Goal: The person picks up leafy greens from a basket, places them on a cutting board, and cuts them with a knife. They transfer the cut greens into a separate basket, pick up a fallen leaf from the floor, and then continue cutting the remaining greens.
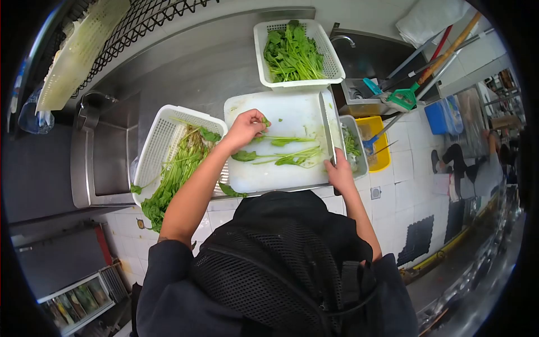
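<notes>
My right hand (340, 172) is wrapped round the handle of a long knife (327, 121). Its blade points away from me along the right side of a white cutting board (292, 112). Over the board's left part, my left hand (247, 131) is closed, with a small piece of green leaf (265, 121) at its fingertips. Several leafy green stalks (295, 156) lie across the board below that hand, leaves to the left and right. To the left, a white perforated basket (150, 135) holds a heap of long-stemmed greens (182, 168), some hanging over its front edge.
Behind the board stands another white basket (303, 84) of greens. A grey tub (364, 160) with cut greens and a yellow bucket (380, 126) are at right. A metal sink (115, 151) lies left; a green dustpan (403, 98) and a person (483, 174) are farther right.
</notes>
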The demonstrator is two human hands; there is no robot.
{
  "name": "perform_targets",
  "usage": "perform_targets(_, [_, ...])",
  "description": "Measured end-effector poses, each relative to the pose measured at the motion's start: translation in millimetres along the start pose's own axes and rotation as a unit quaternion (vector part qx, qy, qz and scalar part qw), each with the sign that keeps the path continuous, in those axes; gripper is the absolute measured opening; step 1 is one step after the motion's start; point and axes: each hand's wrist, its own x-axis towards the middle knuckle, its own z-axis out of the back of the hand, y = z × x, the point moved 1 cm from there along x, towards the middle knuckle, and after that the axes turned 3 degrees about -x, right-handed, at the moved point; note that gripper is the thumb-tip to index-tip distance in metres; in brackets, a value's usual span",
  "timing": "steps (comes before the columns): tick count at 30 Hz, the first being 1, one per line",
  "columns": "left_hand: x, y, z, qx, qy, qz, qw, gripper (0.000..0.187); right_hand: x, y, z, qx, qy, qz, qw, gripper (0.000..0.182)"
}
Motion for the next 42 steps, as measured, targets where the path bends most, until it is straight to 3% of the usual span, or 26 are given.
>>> perform_targets(1, [0,-12,-2,0.002,0.003,-0.002,1.0,0.005,0,4,2,0.017,0.026,-0.038,0.999,0.053])
perform_targets(7, [12,-59,-19,-0.126,0.06,0.012,0.99,0.006,7,-16,2,0.034,0.023,-0.041,0.998,0.053])
perform_targets(10, [39,-33,-15,0.006,0.031,-0.035,0.999,0.006,1,-4,6,0.023,0.022,-0.063,0.998,0.054])
perform_targets(12, [56,3,-5,0.266,-0.027,-0.111,0.957,0.01,-3,2,5,0.018,0.01,-0.06,0.998,0.054])
perform_targets(13, [54,6,-4,0.269,-0.025,-0.112,0.956,0.01,-3,3,4,0.011,0.0,-0.057,0.998,0.054])
perform_targets(15, [37,23,-5,0.094,-0.04,0.005,0.995,0.014,-2,-7,-3,0.021,-0.021,-0.03,0.999,0.053])
perform_targets(18, [10,66,-1,0.016,-0.095,0.071,0.993,0.015,0,-17,-9,0.028,-0.055,0.022,0.998,0.053])
perform_targets(19, [-5,71,-5,0.017,-0.096,0.07,0.993,0.015,1,-18,-10,0.025,-0.066,0.047,0.996,0.053])
perform_targets(21, [-30,80,-16,0.233,-0.132,0.023,0.963,0.016,3,-18,-10,0.026,-0.06,0.037,0.997,0.052])
perform_targets(22, [-35,84,-18,0.228,-0.136,0.028,0.964,0.016,2,-18,-10,0.024,-0.051,0.026,0.998,0.05])
perform_targets(24, [-44,86,-21,0.241,-0.163,-0.096,0.952,0.017,3,-16,-6,0.009,-0.027,0.019,0.999,0.05])
perform_targets(28, [-41,79,-25,0.215,-0.153,-0.096,0.96,0.021,7,-5,1,0.007,0.017,0.008,1.0,0.05])
perform_targets(30, [-34,76,-34,-0.019,-0.13,0.05,0.99,0.027,7,2,6,-0.005,0.034,-0.017,0.999,0.05])
perform_targets(31, [-30,72,-40,-0.023,-0.126,0.047,0.991,0.027,6,7,7,-0.01,0.051,-0.045,0.998,0.051])
perform_targets(34, [-16,56,-63,0.003,-0.135,-0.001,0.991,0.032,7,-2,3,-0.016,0.035,-0.017,0.999,0.052])
perform_targets(36, [2,36,-95,0.085,-0.105,-0.156,0.978,0.033,11,-12,-2,-0.009,0.01,0.031,0.999,0.051])
perform_targets(38, [17,2,-134,0.038,-0.046,-0.217,0.974,0.039,8,-3,1,-0.015,0.022,0.009,1.0,0.05])
perform_targets(40, [10,-46,-172,-0.128,0.068,-0.186,0.972,0.046,9,-13,-4,-0.02,0.035,-0.015,0.999,0.05])
perform_targets(41, [15,-47,-187,-0.127,0.066,-0.186,0.972,0.046,15,-34,-12,-0.049,-0.006,0.069,0.996,0.05])
perform_targets(42, [19,-49,-200,0.008,0.039,-0.291,0.956,0.048,15,-31,-12,-0.078,-0.049,0.15,0.984,0.049])
